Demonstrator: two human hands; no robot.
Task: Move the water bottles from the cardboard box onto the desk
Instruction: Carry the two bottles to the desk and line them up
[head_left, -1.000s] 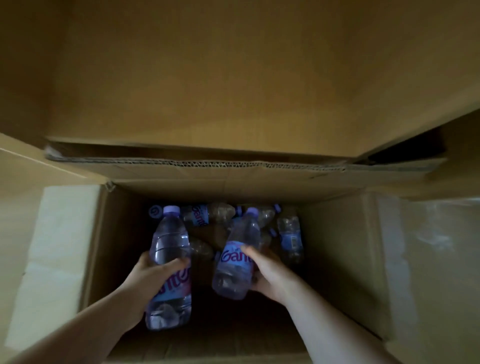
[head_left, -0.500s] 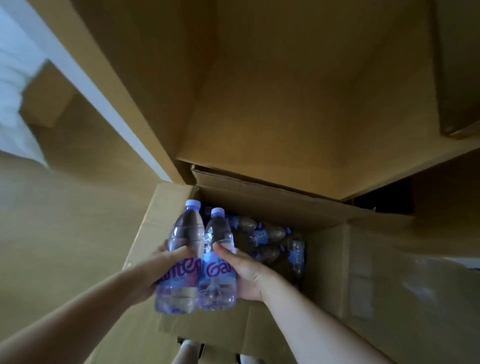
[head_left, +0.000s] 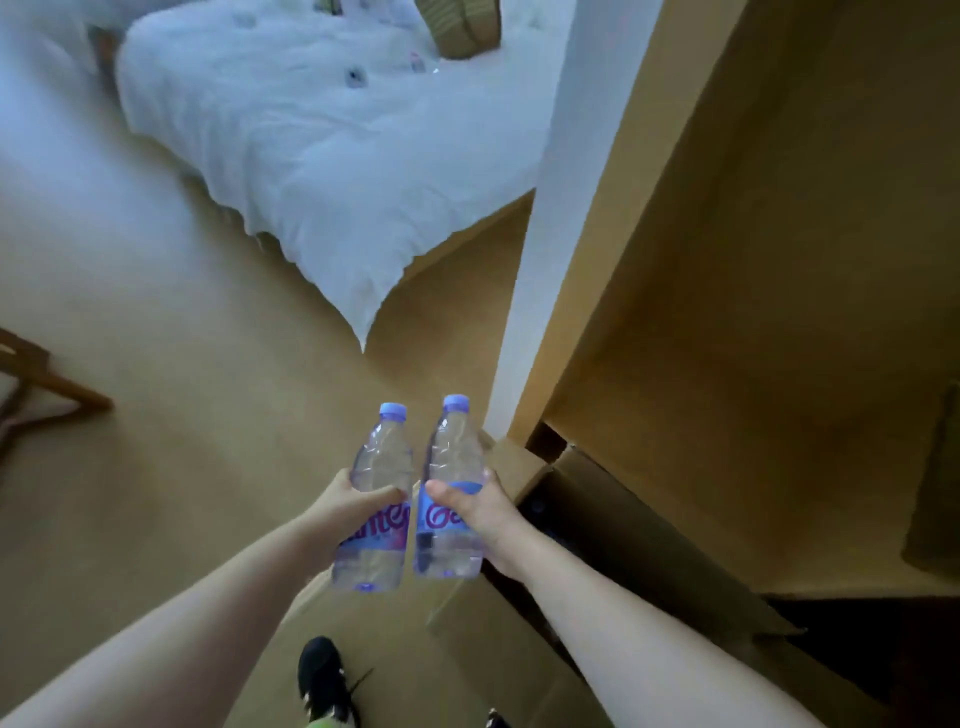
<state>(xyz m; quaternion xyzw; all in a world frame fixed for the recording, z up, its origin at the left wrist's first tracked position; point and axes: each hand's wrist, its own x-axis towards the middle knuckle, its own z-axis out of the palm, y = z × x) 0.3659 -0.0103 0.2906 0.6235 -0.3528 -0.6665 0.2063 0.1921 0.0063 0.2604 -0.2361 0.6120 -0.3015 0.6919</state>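
At centre, near: left grip (head_left: 347, 506) curled round left bottle (head_left: 378, 501); right grip (head_left: 480, 512) curled round right bottle (head_left: 450, 491). Both bottles upright, caps pointing far, side by side above the floor (head_left: 156, 441). Right, near: cardboard box (head_left: 524, 654). Far left: bed (head_left: 322, 145). Near edge: black shoe (head_left: 322, 680).

Both forearms (head_left: 171, 629) bare, no sleeves. Black shoe (head_left: 322, 675) with black laces, green patch at its lower edge.
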